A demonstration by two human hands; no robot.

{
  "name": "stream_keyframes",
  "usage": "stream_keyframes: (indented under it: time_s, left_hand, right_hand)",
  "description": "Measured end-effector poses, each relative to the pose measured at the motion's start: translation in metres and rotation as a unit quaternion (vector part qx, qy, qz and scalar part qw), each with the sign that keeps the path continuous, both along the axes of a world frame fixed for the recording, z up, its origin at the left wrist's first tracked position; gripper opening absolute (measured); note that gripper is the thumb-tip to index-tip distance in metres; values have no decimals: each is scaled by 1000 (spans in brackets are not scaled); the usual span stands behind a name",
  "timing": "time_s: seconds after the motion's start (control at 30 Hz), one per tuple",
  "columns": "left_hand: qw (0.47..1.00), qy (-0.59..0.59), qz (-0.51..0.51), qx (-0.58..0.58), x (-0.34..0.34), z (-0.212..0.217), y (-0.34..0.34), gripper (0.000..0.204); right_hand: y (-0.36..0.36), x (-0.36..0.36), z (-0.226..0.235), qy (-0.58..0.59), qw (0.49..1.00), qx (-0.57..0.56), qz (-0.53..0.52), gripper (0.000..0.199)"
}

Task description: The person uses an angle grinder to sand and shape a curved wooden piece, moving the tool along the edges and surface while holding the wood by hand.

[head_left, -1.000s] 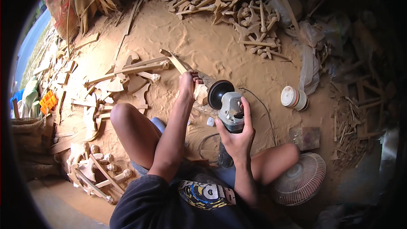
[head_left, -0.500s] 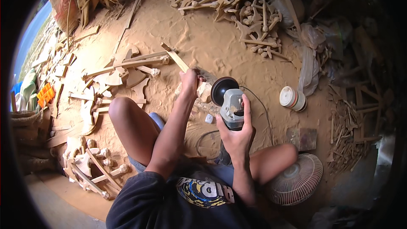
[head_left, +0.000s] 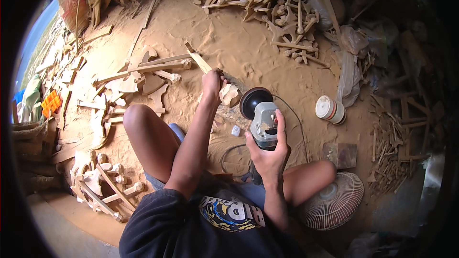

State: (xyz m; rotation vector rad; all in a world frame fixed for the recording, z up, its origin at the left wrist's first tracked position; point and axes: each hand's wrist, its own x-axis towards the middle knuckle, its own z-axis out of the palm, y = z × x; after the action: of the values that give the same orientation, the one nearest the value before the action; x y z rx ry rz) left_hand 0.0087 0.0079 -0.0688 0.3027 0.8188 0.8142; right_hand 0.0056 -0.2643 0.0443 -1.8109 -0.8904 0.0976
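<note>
Left hand (head_left: 212, 82): closed around the wooden piece (head_left: 230, 94).
Right hand (head_left: 268, 152): wrapped around the angle grinder (head_left: 260, 114).
Progress: shaping seems underway; piece is held against the disc.

A woodcarving workshop is shown, worked at floor level. The ground is covered in pale tan sawdust (head_left: 248, 52). Heaps of cut, unfinished pale wooden pieces (head_left: 267, 0) are piled well beyond the fingers, and more flat wooden cut-outs (head_left: 138, 83) are spread to their left. A grey electric disc sander (head_left: 262, 119) is gripped beside a rough wooden block (head_left: 230, 94).
</note>
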Motion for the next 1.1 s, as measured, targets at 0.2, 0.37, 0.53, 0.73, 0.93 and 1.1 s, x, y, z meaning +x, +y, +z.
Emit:
stream_keyframes:
  time_s: [0.2,0.37,0.53,0.73,0.93,1.1]
  left_hand:
    - [998,55,10,34,5,-5,-4,9]
    - [994,73,25,78,1,2,-8,8]
    - [992,87,29,86,5,9,-17,7]
    - [996,68,36,36,3,0,-7,7]
    - [995,81,31,53,7,4,-12,7]
    - [993,101,49,41,10,10,-13,6]
  right_hand:
    - [3,-7,1,-41,999,-16,31,83]
    - [2,-6,6,-22,997,-72,29,83]
    - [6,-6,6,-55,996,-74,20,83]
    - [10,-9,7,-71,993,-94,-9,83]
    - [8,-6,7,-36,997,-72,22,84]
    - [8,-6,6,-95,989,-114,-5,83]
